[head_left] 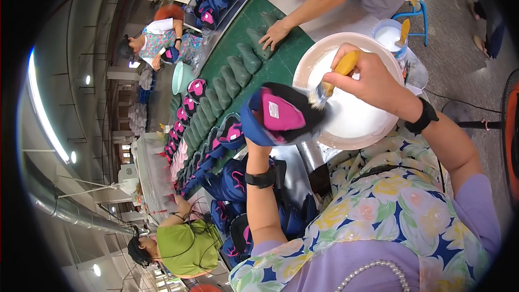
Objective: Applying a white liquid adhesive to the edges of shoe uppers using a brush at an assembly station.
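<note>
Over the white glue bowl (324,140), the left hand (254,143) gripped a blue-and-pink shoe upper (278,114) while the right hand (367,78), clamped on a yellow-handled brush (332,78), was mid-coat; many uppers (238,184) below seemingly waited

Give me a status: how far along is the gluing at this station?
Done: shoe uppers and green lasts already line the green belt. In hand: the left hand holds a blue-and-pink shoe upper, while the right hand works a yellow-handled brush at it over the white bowl. Left: a pile of blue uppers waits beside the person.
</note>
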`<action>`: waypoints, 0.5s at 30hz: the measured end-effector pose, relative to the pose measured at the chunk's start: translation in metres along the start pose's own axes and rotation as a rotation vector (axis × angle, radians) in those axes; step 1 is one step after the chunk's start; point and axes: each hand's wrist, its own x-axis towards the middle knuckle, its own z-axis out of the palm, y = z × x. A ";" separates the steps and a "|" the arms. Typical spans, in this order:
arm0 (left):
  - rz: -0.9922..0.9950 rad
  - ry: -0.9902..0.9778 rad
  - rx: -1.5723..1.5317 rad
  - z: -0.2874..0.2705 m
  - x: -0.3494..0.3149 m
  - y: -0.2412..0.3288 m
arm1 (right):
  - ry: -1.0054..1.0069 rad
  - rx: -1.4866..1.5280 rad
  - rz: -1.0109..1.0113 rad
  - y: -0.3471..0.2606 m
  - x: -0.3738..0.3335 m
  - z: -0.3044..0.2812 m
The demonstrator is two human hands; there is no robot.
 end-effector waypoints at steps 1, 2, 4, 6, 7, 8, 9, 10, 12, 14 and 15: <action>0.006 0.014 -0.001 -0.001 -0.003 0.001 | 0.012 -0.045 -0.132 0.001 0.000 -0.002; 0.047 -0.280 -0.043 0.004 -0.011 -0.005 | -0.029 -0.077 -0.183 0.001 -0.001 -0.006; 0.018 -0.291 -0.045 0.015 -0.020 -0.008 | -0.066 -0.194 -0.323 0.012 -0.004 -0.010; -0.033 -0.287 -0.047 0.029 -0.035 -0.018 | -0.208 -0.425 -0.568 0.011 -0.007 -0.010; -0.058 -0.285 -0.048 0.036 -0.040 -0.022 | -0.276 -0.501 -0.681 0.006 -0.008 -0.003; -0.084 -0.288 -0.052 0.049 -0.035 -0.031 | -0.342 -0.627 -0.702 0.002 -0.012 0.003; -0.110 -0.291 -0.055 0.055 -0.042 -0.035 | -0.409 -0.754 -0.721 0.000 -0.014 0.008; -0.135 -0.294 -0.059 0.060 -0.043 -0.034 | -0.408 -0.759 -0.714 0.002 -0.014 0.010; -0.171 -0.288 -0.063 0.077 -0.043 -0.042 | -0.382 -0.795 -0.696 0.005 -0.010 0.015; -0.217 -0.285 -0.069 0.089 -0.045 -0.043 | -0.339 -0.767 -0.679 0.006 -0.005 0.014; -0.245 -0.287 -0.073 0.094 -0.047 -0.044 | -0.294 -0.738 -0.659 0.007 -0.004 0.012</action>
